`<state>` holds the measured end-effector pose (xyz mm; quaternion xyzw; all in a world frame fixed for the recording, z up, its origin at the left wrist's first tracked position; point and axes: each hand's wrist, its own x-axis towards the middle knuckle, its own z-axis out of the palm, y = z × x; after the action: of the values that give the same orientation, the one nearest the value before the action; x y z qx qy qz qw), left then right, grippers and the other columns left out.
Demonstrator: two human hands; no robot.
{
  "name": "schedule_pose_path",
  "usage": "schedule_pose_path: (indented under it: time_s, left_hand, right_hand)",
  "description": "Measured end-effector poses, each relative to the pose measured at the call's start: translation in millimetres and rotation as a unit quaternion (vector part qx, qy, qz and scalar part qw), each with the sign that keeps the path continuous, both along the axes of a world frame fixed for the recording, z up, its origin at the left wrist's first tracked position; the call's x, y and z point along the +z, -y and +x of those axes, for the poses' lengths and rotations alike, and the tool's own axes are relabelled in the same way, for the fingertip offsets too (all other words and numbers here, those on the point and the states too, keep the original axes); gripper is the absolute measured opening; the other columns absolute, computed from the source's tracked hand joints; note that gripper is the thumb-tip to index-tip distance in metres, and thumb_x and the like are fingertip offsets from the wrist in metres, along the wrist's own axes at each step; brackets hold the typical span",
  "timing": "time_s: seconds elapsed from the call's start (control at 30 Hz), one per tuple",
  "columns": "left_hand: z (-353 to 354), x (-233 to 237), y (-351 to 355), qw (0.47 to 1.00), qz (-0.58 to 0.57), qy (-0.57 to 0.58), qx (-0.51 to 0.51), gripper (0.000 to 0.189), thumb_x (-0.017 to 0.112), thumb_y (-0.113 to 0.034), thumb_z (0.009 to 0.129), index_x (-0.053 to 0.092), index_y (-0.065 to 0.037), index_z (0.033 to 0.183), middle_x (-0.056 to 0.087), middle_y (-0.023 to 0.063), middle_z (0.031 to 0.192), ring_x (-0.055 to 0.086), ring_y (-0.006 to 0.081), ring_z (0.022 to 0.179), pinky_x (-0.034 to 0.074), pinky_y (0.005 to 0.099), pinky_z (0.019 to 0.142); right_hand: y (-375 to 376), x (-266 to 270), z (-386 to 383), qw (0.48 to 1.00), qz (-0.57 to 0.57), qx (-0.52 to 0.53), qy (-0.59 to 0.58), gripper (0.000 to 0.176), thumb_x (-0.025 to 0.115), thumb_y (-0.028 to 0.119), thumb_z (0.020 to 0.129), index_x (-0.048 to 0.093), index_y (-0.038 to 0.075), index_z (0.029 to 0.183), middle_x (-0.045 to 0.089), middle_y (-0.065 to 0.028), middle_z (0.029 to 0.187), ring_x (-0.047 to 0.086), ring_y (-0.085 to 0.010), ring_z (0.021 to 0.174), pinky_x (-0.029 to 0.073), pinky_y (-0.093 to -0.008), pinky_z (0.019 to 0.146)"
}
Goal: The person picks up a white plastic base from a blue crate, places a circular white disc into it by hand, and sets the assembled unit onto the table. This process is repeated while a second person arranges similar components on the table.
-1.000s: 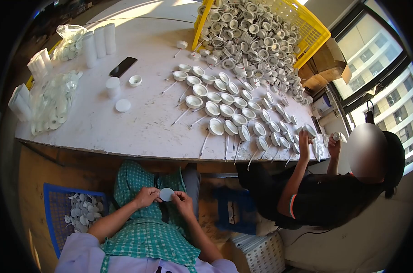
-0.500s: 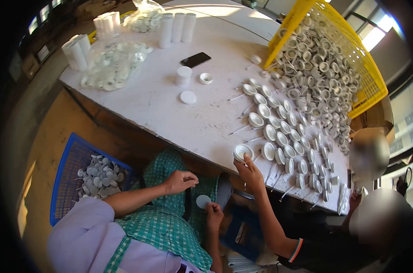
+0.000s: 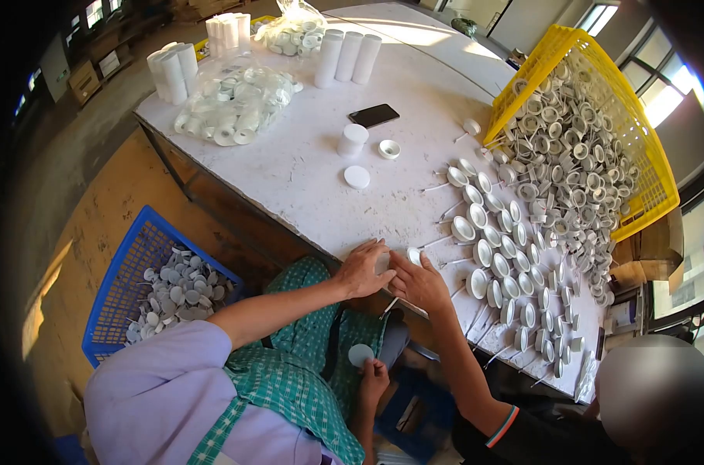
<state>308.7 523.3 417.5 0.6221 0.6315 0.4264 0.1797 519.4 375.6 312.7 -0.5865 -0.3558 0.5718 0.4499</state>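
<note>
The disc point(image 3: 360, 355), seemingly light, stiff and best taken by its rim, is pinched there over my apron point(image 3: 294, 391) by my right hand point(image 3: 376, 377); whether my left hand point(image 3: 361, 270) grasps anything, I cannot tell.

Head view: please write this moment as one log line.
left grip: at table, beside co-worker's hand, hold unclear | right grip: holding pale disc
</note>
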Motion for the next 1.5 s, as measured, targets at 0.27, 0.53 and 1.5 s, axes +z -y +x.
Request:
schedule_pose_path:
  time_s: [0.27, 0.53, 1.5]
  left_hand:
    - [12.4, 2.8, -26.4, 0.997, -0.069, -0.018, -0.037, 0.074, 0.07, -0.04, 0.068, 0.044, 0.005, 0.122, 0.04, 0.0259, 0.131, 0.03, 0.0365, 0.128, 0.025, 0.0405, 0.106]
    - [45.0, 10.3, -48.1, 0.983, -0.134, -0.117, 0.054, 0.097, 0.069, -0.057, 0.062, 0.034, 0.006, 0.128, 0.033, 0.0243, 0.136, 0.021, 0.0358, 0.132, 0.013, 0.0456, 0.109]
    - [8.7, 35.2, 68.1, 0.916, -0.057, 0.32, -0.234, 0.074, 0.076, -0.004, 0.067, 0.034, -0.004, 0.129, 0.049, 0.0108, 0.123, 0.049, 0.0209, 0.115, 0.045, 0.0334, 0.095]
  right_hand:
    - [4.9, -4.9, 2.7, 0.999, 0.0, -0.038, 0.019, 0.005, 0.062, 0.007, 0.081, 0.06, 0.002, 0.08, 0.06, -0.0043, 0.07, 0.054, -0.0104, 0.059, 0.042, -0.0209, 0.061]
    - [0.0, 6.0, 4.6, 0.999, 0.031, -0.024, 0.006, 0.01, 0.06, 0.013, 0.085, 0.057, 0.003, 0.086, 0.058, -0.0022, 0.075, 0.052, -0.0085, 0.062, 0.041, -0.0216, 0.057]
    - [-62.2, 139.9, -40.2, 0.964, 0.198, -0.05, -0.17, 0.021, 0.055, 0.003, 0.086, 0.054, -0.002, 0.106, 0.062, -0.0078, 0.083, 0.049, -0.0066, 0.055, 0.043, -0.0188, 0.05]
